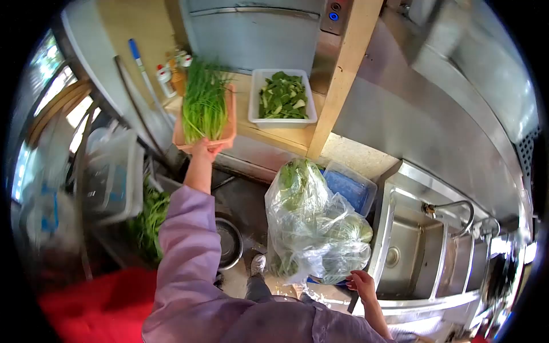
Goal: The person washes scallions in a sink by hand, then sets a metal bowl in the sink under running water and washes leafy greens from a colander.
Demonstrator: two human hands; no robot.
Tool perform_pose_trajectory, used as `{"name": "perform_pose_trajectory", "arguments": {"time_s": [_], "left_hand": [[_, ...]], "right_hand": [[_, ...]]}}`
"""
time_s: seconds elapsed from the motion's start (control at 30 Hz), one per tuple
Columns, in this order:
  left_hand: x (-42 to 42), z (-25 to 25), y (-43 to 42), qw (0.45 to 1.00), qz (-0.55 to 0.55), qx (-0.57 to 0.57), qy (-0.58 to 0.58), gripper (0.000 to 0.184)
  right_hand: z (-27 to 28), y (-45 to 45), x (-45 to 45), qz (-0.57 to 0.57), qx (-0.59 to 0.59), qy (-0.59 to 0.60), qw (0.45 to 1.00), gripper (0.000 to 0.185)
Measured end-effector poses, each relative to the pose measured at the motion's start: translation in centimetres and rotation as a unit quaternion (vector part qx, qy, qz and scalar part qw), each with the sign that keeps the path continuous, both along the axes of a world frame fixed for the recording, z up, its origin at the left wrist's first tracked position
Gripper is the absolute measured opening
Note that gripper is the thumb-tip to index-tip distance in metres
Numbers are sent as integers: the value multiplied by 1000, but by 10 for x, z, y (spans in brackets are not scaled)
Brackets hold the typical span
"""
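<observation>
Your left hand: the hand point(206, 150) closes on the near rim of a shallow orange-pink plastic basket point(231, 114), your arm stretched forward.
Basket: it sits at the left end of the pale wooden counter point(286, 136), its near end at the front edge; you cannot tell whether it rests fully there or is partly lifted.
Spring onions: a bundle of long, thin green stalks point(205, 106) fills the basket, pale ends toward you, tops away.
White tray: right of the basket, well apart, a white rectangular plastic tray point(283, 121) holds cut dark-green leaves point(282, 96).
Your right hand: the hand point(361, 283), fingers bent, is just beside a bulging clear plastic bag point(309, 228) of green vegetables; you cannot tell whether it pinches anything.
Sink: the stainless-steel basin point(409, 234) is right of the bag.
</observation>
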State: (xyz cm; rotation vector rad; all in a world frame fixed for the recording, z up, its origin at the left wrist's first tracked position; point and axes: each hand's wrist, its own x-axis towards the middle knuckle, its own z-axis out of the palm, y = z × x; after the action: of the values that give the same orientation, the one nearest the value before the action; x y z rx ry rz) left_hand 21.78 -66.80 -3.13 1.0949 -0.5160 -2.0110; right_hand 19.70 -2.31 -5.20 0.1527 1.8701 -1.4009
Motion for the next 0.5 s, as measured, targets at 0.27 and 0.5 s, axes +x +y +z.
{"name": "perform_pose_trajectory", "arguments": {"time_s": [0.27, 0.5], "left_hand": [[-80, -39, -107, 998, -58, -25, -14, 26], [-103, -61, -135, 986, -113, -123, 14, 27]], "right_hand": [[-1, -48, 70, -4, 67, -4, 998, 22], [2, -59, 87, -35, 107, -5, 994, 23]]}}
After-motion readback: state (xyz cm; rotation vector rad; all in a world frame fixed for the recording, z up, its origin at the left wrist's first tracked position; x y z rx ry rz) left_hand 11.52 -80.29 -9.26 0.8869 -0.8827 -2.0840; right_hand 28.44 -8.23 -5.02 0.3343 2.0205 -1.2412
